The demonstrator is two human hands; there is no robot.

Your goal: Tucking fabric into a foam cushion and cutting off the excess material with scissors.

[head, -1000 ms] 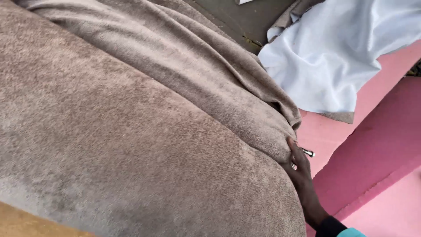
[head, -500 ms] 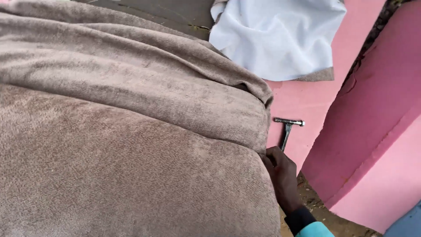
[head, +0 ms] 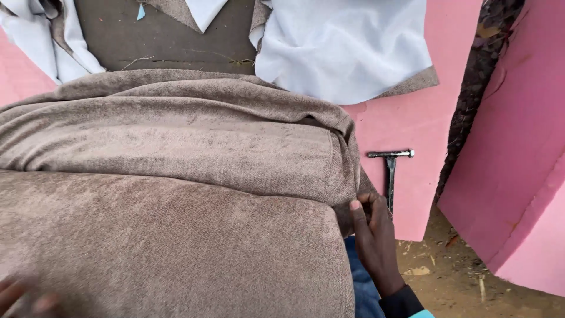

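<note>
We pinched the brown plush fabric (head: 176, 176) at its 3 o'clock edge with our right hand (head: 374, 235), fingers (head: 357, 219) closed on a fold. Its long axis ran 9 to 3. Our left hand (head: 20, 297) lay blurred at 7 o'clock, its grip unclear. A hammer (head: 390, 171) rested on pink foam (head: 418, 118), head toward 12.
</note>
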